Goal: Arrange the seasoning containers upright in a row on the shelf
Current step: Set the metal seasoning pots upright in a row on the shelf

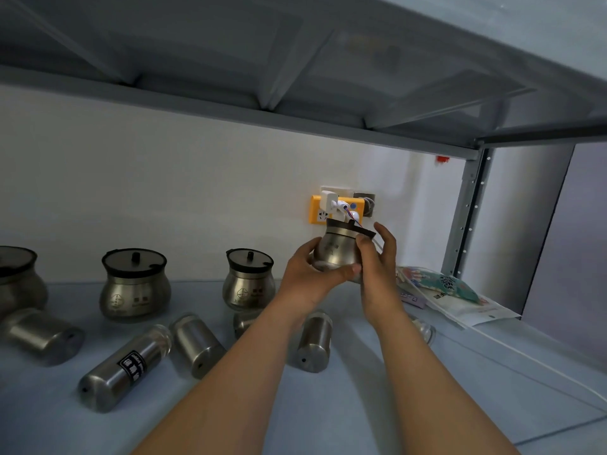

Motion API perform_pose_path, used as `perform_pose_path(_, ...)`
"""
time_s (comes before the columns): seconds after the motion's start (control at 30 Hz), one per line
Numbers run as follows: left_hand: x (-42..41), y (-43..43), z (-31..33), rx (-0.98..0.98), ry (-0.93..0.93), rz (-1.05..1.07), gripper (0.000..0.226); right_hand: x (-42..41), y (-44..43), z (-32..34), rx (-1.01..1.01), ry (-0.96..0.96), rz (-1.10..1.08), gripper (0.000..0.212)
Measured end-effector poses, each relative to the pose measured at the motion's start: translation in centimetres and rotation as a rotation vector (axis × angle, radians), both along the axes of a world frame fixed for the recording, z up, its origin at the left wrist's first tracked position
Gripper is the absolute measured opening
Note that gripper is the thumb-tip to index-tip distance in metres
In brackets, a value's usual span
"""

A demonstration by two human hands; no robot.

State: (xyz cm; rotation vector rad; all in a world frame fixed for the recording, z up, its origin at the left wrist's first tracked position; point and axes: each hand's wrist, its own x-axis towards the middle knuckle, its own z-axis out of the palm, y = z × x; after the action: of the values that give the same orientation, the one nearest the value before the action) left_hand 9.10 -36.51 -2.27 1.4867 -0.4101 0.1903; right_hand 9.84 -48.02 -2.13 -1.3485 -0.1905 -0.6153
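Step in hand: setting next pot into row. Left hand and right hand both clasp steel seasoning pot, fingers wrapped round belly; pot raised above shelf, slightly tilted, just below yellow socket. Two lidded pots upright left of socket; third at frame edge, probably upright. Cylindrical shakers lie toppled nearer viewer. Next move: level pot, lower beside last upright one.

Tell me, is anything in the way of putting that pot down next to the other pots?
Nothing visible blocks it. Both hands, left and right, hold the pot tilted above the shelf. The spot right of the nearest standing pot looks bare; the fallen shakers lie nearer the front.
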Motion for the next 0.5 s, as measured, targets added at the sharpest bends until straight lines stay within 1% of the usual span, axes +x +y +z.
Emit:
perform_pose_path(0.03, -0.1, -0.2, 0.0, -0.012, 0.0, 0.043, 0.061, 0.2, 0.0, -0.1, -0.015, 0.022, -0.019, 0.034)
perform_pose_path(0.07, -0.1, -0.3, 0.0, -0.025, 0.001, 0.085, 0.065, 0.3, 0.1, -0.3, -0.031, 0.049, -0.033, 0.037)
perform_pose_path(0.13, 0.0, -0.4, -0.2, -0.04, -0.026, 0.166, 0.064, 0.4, 0.2, -0.4, -0.074, 0.121, -0.008, 0.043)
perform_pose_path(0.2, 0.2, -0.5, -0.5, -0.022, -0.053, 0.259, 0.061, 0.5, 0.4, -0.5, -0.125, 0.193, 0.074, 0.049)
perform_pose_path(0.27, 0.3, -0.6, -0.8, 0.036, -0.089, 0.333, 0.069, 0.5, 0.8, -0.6, -0.172, 0.22, 0.13, 0.053)
perform_pose_path(0.33, 0.3, -0.8, -1.0, 0.09, -0.11, 0.353, 0.075, 0.7, 1.1, -0.8, -0.203, 0.208, 0.114, 0.063)
perform_pose_path(0.4, 0.3, -0.9, -1.2, 0.111, -0.128, 0.337, 0.076, 0.8, 1.0, -1.0, -0.218, 0.203, 0.047, 0.07)
perform_pose_path(0.5, 0.4, -1.1, -1.2, 0.106, -0.126, 0.287, 0.07, 1.1, 0.5, -1.1, -0.183, 0.216, -0.04, 0.063)
